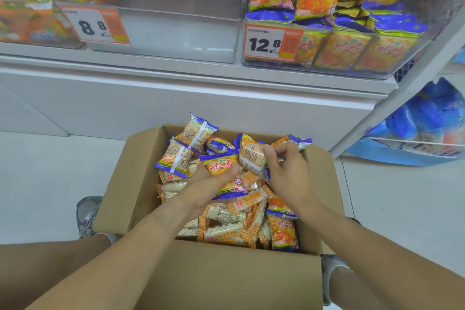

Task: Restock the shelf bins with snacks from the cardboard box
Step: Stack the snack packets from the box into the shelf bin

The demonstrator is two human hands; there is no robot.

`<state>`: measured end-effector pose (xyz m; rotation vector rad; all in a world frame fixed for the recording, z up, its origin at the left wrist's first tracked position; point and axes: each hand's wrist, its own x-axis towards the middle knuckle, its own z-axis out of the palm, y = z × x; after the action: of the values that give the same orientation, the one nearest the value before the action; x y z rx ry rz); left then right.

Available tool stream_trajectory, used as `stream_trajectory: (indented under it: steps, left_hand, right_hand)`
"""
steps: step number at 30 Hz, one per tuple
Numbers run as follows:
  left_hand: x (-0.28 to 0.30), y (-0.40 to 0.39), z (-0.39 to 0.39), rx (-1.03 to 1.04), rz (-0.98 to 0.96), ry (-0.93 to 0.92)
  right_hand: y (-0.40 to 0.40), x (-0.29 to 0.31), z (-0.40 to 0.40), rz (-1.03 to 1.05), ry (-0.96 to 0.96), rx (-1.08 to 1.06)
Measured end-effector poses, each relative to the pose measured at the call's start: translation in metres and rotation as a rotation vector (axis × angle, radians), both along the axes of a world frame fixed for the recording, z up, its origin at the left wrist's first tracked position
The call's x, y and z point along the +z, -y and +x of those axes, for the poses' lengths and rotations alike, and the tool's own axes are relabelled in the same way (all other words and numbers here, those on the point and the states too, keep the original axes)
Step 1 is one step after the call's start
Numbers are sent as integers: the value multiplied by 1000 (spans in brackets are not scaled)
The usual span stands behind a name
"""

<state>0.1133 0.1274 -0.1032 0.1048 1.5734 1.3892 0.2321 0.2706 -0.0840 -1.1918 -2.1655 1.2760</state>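
An open cardboard box (118, 184) stands on the floor between my feet, filled with orange-and-purple snack packets and clear packs of rice bars (226, 229). My left hand (208, 186) grips several orange-and-purple packets (221, 166) above the box. My right hand (286, 173) pinches another such packet (251, 153) at the box's far right. Above, the clear shelf bin on the right (334, 70), tagged 12.8, holds the same packets. The middle bin (176, 33), tagged 8.8, shows nothing inside.
A left bin (27, 7) holds orange bags. The white shelf edge (191, 73) runs across above the box. A wire basket with blue bags (427, 123) stands at the right. My shoes (88, 214) flank the box on the pale floor.
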Motion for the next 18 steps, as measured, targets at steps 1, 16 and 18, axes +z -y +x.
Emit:
stream_trajectory:
  steps: [1,16,18]
  left_hand:
    - [-1,-2,-1,34,18,-10]
    - [36,-18,-13,161,198,-86]
    - [40,-22,-15,165,165,-151]
  right_hand:
    - [7,4,-1,-21,-49,-5]
    - [20,22,-8,181,-271,483]
    - [15,29,-7,216,-342,581]
